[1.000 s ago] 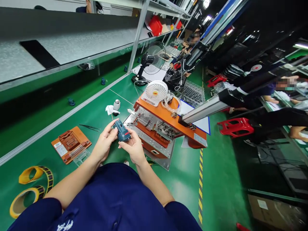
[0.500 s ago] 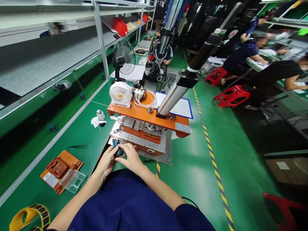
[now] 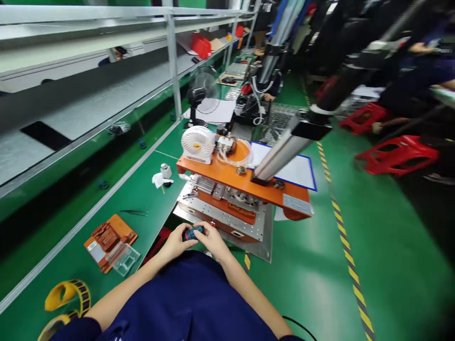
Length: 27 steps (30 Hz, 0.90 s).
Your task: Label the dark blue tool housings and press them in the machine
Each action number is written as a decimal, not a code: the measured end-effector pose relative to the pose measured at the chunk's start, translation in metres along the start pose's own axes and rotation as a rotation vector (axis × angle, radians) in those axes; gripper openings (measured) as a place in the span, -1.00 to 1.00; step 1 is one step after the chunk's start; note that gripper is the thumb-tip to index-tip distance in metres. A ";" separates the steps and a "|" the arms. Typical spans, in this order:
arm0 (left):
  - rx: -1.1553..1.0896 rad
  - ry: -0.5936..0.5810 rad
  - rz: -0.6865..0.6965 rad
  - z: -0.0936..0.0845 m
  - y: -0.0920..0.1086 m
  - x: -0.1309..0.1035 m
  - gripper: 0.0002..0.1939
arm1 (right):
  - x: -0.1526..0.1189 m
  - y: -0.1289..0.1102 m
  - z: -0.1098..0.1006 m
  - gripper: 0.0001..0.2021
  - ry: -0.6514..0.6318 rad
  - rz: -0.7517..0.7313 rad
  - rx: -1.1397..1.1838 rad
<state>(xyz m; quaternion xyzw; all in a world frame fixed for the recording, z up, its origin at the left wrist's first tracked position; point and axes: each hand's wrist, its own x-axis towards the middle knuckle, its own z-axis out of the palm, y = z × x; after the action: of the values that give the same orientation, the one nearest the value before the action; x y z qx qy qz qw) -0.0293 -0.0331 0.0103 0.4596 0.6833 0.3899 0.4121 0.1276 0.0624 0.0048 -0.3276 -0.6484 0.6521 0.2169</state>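
A small dark blue part with a bit of red point(image 3: 193, 232) is held between both hands, close in front of my body; its exact kind is too small to make out. My left hand point(image 3: 177, 242) is closed around its left end. On its right end, the fingers of my right hand point(image 3: 210, 238) pinch it. Just beyond the hands stands an orange and metal bench press point(image 3: 227, 182) with a perforated metal base plate point(image 3: 220, 219). An orange fixture point(image 3: 110, 239) with a clear hinged cover point(image 3: 127, 259) lies on the green table to the left.
Tweezers point(image 3: 134, 212) lie beyond the fixture. A small bottle point(image 3: 165, 171) with white tissue stands left of the press. A white fan point(image 3: 198, 144) sits on the press top. Yellow-black tape point(image 3: 69, 296) curls at the lower left. Red stools point(image 3: 398, 154) stand across the aisle.
The view has swung left, so the scene sits further right. The blue part has turned from upright to lying sideways between both hands, and its red bit now shows.
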 end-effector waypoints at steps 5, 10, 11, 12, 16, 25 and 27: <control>0.056 0.024 -0.014 -0.007 0.001 -0.006 -0.57 | 0.001 0.001 0.006 -0.60 -0.054 0.065 0.027; 0.065 0.034 -0.028 -0.009 0.001 -0.011 -0.57 | -0.001 0.002 0.011 -0.55 -0.077 0.110 0.061; 0.067 0.033 -0.030 -0.010 0.001 -0.012 -0.56 | -0.002 0.003 0.012 -0.55 -0.071 0.112 0.065; 0.070 0.032 -0.032 -0.010 0.001 -0.012 -0.56 | -0.002 0.004 0.013 -0.55 -0.064 0.112 0.069; 0.079 0.026 -0.044 -0.009 -0.002 -0.013 -0.56 | -0.003 0.007 0.015 -0.55 -0.052 0.115 0.072; 0.094 0.016 -0.054 -0.002 -0.008 -0.011 -0.56 | -0.005 0.013 0.012 -0.59 -0.041 0.120 0.049; 0.095 0.013 -0.056 -0.001 -0.008 -0.010 -0.56 | -0.006 0.014 0.010 -0.61 -0.043 0.116 0.045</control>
<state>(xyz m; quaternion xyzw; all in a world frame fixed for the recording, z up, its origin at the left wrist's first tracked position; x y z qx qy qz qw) -0.0301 -0.0452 0.0057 0.4569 0.7161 0.3485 0.3962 0.1263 0.0504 -0.0090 -0.3454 -0.6180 0.6849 0.1723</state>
